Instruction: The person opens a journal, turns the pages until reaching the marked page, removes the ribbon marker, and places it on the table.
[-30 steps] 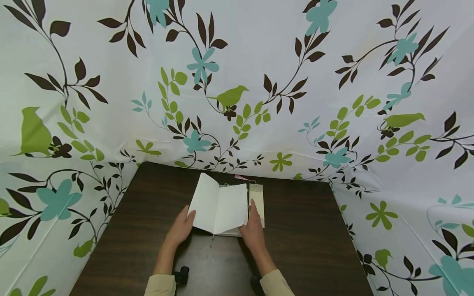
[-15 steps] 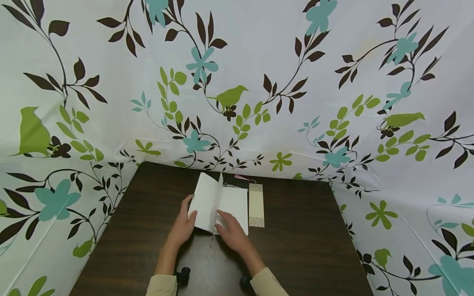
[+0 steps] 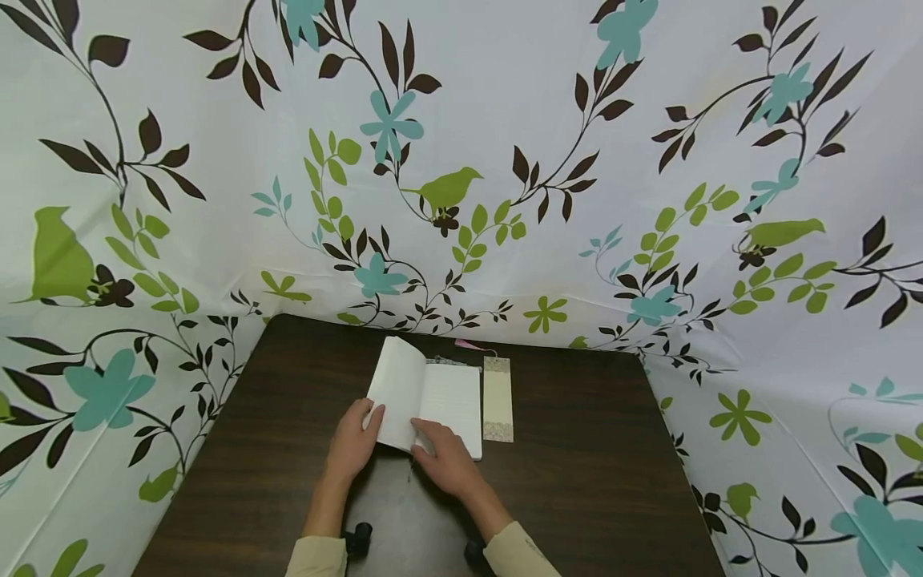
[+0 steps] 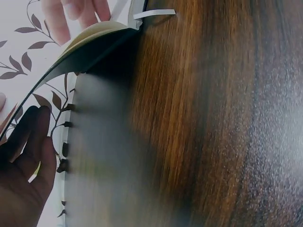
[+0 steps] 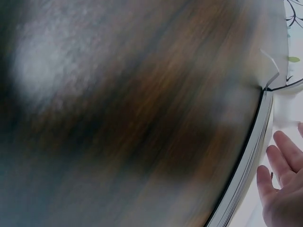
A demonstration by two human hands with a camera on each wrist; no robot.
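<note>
An open notebook (image 3: 453, 401) with pale pages lies on the dark table; faint lines show on its right page. My left hand (image 3: 353, 441) grips the raised left side, thumb over the page and fingers behind the dark cover (image 4: 71, 66). Over the fold near the lower edge is my right hand (image 3: 447, 461), its fingers reaching onto the left page. In the right wrist view those fingers (image 5: 286, 153) look extended and hold nothing. A thin ribbon marker (image 4: 156, 13) sticks out from the bottom of the spine.
Right of the notebook lies a cream bookmark (image 3: 497, 401) with a pink tassel (image 3: 469, 345). A grey patterned item (image 3: 447, 361) peeks out behind the notebook. White cloth with leaves and birds (image 3: 490, 264) hangs around the dark wooden table (image 3: 591, 465).
My right hand has moved left from the notebook's right edge to the fold, and a leaf has turned over to the left side. My left hand keeps its grip there.
</note>
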